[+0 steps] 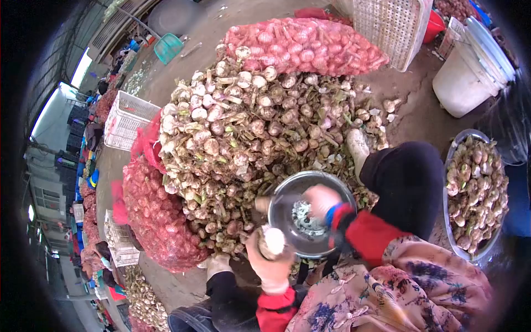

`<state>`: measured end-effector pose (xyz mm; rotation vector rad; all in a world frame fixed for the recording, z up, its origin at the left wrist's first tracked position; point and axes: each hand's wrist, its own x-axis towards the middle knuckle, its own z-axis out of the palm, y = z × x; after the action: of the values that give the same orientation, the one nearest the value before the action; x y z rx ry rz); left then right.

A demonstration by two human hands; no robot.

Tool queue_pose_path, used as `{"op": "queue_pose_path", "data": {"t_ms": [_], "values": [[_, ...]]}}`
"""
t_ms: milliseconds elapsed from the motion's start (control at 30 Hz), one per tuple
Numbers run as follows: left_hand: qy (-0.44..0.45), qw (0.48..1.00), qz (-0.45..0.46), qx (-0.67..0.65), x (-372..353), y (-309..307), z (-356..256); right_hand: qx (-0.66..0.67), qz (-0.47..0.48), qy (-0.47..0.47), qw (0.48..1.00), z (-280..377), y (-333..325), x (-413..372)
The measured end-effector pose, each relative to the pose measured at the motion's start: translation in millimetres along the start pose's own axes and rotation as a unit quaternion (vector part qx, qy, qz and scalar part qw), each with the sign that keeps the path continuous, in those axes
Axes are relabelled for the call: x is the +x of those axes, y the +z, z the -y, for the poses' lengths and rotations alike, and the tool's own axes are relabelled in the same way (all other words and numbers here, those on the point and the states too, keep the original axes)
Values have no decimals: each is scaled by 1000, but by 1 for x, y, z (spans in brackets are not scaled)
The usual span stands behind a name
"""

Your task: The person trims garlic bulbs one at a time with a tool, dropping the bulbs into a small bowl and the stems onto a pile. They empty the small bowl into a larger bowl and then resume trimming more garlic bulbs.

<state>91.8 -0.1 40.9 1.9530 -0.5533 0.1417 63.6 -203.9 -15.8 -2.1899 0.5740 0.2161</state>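
Observation:
My left hand (271, 263) is wrapped round a garlic bulb (274, 240), its pale white side facing up, just beside the near left rim of a metal bowl (347, 200). Over that bowl, my right hand (322, 200) looks closed but is smeared by motion. A faint streak runs left from it, and what it holds cannot be made out. Small white bits (306, 218) lie in the bowl's bottom. Beyond both hands rises a large heap of garlic bulbs (249, 127) with dry, soil-stained skins and short stalks.
Red mesh sacks of garlic lie behind (304, 47) and left of the heap (155, 210). At right stand a tub of garlic (446, 193) and a white bucket (464, 83). White plastic crates (130, 119) stand around. Other people (105, 254) are at far left.

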Motion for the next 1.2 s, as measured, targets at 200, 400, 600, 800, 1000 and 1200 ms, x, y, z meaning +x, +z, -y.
{"op": "queue_pose_path", "data": {"t_ms": [200,400,600,800,1000,1200], "values": [[-228,914,-119,-315,12,-24,8,55,-263,66,961,-56,1,41],[-215,860,-58,-459,22,-44,27,52,-122,209,969,-129,28,30],[-246,784,-125,-557,28,-35,11,36,31,181,982,-104,57,-8],[-245,742,-129,-611,28,-5,27,3,-17,38,999,-60,38,-20],[-312,639,-105,-695,24,37,24,204,-65,-164,963,15,14,-24],[-302,696,-104,-643,37,52,-29,181,37,150,971,-104,95,18]]}}
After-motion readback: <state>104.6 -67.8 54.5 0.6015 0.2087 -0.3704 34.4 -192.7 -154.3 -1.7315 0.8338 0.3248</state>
